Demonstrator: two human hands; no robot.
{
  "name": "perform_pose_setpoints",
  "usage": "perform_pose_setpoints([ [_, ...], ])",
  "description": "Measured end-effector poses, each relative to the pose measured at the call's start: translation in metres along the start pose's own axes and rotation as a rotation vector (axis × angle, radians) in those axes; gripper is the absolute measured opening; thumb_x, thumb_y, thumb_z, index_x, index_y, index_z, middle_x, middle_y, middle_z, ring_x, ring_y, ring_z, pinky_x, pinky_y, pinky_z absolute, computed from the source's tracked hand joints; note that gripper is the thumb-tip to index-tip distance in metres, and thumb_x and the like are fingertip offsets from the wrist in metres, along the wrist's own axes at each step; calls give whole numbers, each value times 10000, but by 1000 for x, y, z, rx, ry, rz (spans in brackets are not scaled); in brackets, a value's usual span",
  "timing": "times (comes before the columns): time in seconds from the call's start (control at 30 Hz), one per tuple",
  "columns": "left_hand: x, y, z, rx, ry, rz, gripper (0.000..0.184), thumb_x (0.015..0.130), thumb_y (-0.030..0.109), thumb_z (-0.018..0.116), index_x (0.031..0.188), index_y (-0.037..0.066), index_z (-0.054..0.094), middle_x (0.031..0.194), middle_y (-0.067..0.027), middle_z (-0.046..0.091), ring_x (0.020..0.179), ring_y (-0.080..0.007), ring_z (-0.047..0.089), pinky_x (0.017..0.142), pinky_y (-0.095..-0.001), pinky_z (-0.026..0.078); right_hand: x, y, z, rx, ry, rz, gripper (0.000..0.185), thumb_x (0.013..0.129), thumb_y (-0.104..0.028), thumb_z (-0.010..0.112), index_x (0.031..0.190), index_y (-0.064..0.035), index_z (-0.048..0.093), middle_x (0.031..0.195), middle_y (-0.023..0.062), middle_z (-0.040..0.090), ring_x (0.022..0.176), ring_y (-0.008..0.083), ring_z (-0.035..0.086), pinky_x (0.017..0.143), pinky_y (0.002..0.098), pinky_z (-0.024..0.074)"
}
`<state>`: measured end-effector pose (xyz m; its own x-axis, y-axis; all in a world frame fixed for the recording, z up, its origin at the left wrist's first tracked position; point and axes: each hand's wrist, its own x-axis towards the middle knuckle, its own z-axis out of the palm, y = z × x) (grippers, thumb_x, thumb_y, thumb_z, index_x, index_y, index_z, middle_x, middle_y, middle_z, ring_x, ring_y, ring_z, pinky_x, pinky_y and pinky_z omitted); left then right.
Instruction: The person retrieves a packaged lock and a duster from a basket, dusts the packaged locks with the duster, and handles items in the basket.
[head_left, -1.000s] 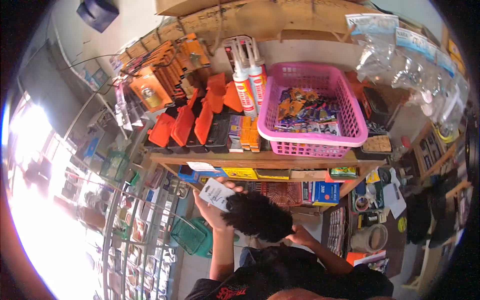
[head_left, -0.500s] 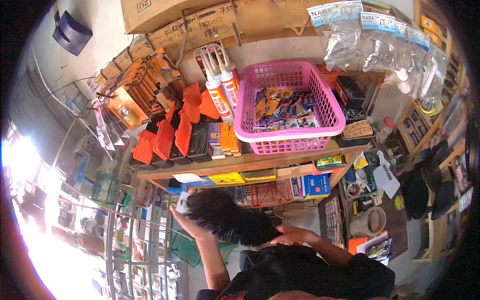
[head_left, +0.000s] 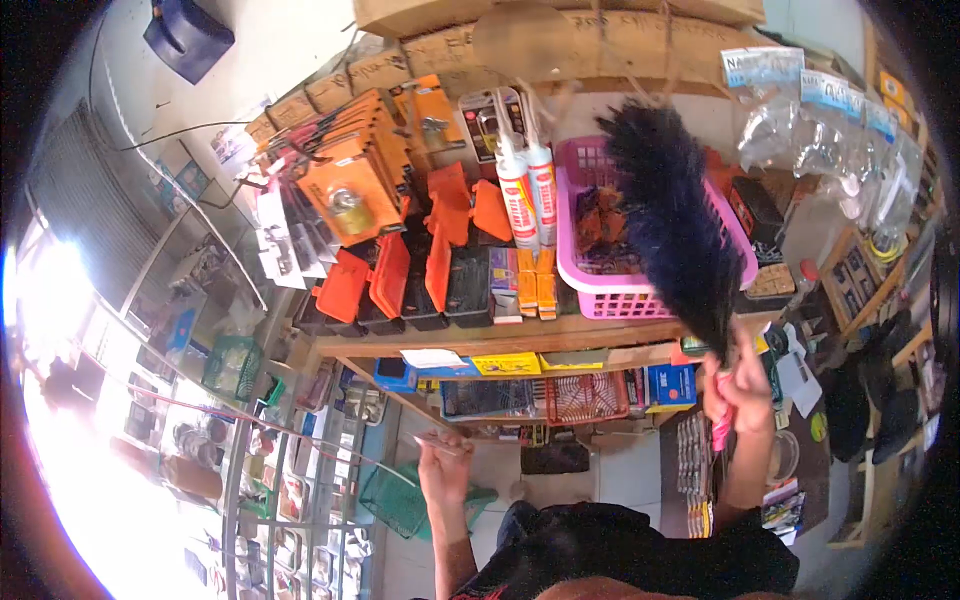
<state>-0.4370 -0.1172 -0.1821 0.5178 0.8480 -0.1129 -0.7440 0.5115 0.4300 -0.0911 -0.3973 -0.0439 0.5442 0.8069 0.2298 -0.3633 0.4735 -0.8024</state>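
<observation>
A black feather duster (head_left: 672, 215) with a pink handle is in my right hand (head_left: 745, 392), whose fingers wrap round the handle. The feathers point up and stand in front of the pink basket (head_left: 620, 303), hiding part of the small packets (head_left: 603, 235) inside it. Below the shelf, on the left, my left hand (head_left: 445, 470) is closed on a small, flat, pale item (head_left: 440, 442). What kind of item this is I cannot make out.
Two sealant tubes (head_left: 518, 195) stand left of the basket, beside bins with orange lids (head_left: 390, 275) and hanging orange cards (head_left: 345, 180). Clear packets (head_left: 780, 125) hang at the upper right. A green basket (head_left: 395, 500) sits low, left of my body.
The feather duster has swung up and right, from low across my body to in front of the pink basket. My left hand has moved right and slightly down, away from the feathers.
</observation>
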Motion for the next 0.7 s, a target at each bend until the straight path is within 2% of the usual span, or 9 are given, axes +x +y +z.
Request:
perform_pose_setpoints([
  [0.07,15,-5,-8,-2,-34,-73,303,972,405,531,1133,149,545,1004,-21,577,940,-192,541,830,-401,431,26,-27,24,-206,102,-84,863,848,-81,667,1534,-189,155,1200,172,563,553,144,568,444,264,474],
  [0.2,29,-3,15,23,-46,-174,237,951,295,599,1137,156,554,1036,-4,621,972,-181,568,849,-410,456,89,-63,53,-545,213,53,756,856,-8,575,1518,-138,232,1217,173,577,643,144,598,490,241,488],
  [0.27,37,3,32,78,-34,-160,213,953,269,599,1133,162,559,1038,-9,622,979,-187,567,849,-419,469,126,-71,44,-598,263,142,712,862,-37,603,1494,-90,279,1190,163,603,653,137,601,524,250,490],
  [0.37,46,9,28,82,-183,-181,174,958,238,589,1084,128,543,1035,-24,595,944,-204,583,819,-414,499,174,-66,32,-869,292,127,614,876,-112,633,1430,-22,384,1089,158,658,697,161,630,610,292,510],
  [0.47,47,20,48,208,-261,-204,129,968,187,576,1043,90,535,956,-24,597,872,-177,600,775,-374,519,203,-53,29,-1521,217,60,541,879,-187,652,1349,18,480,990,156,693,758,185,655,680,331,510],
  [0.5,54,21,50,279,-301,-207,119,971,173,572,1043,85,536,943,-22,600,861,-171,602,769,-366,521,201,-51,37,-1506,227,113,503,889,-218,646,1312,22,517,961,173,697,806,233,668,734,347,509],
  [0.6,65,28,74,397,-421,-182,87,959,93,576,1026,50,542,971,-53,636,874,-140,618,806,-321,513,171,-43,104,-1652,393,-188,446,886,-265,657,1247,-15,572,994,154,681,777,263,651,736,363,508],
  [0.67,74,32,102,477,-458,-109,84,948,67,585,1017,39,546,1001,-74,651,905,-135,623,829,-313,508,152,-30,150,-1517,338,-514,426,871,-292,675,1195,-24,599,986,139,670,778,256,638,730,381,506],
  [0.7,80,36,113,545,-452,-125,71,932,31,588,988,29,543,1036,-90,658,939,-128,620,855,-306,497,145,-20,166,-1524,226,-593,417,862,-245,683,1203,-22,593,976,111,663,807,227,622,771,359,490],
])
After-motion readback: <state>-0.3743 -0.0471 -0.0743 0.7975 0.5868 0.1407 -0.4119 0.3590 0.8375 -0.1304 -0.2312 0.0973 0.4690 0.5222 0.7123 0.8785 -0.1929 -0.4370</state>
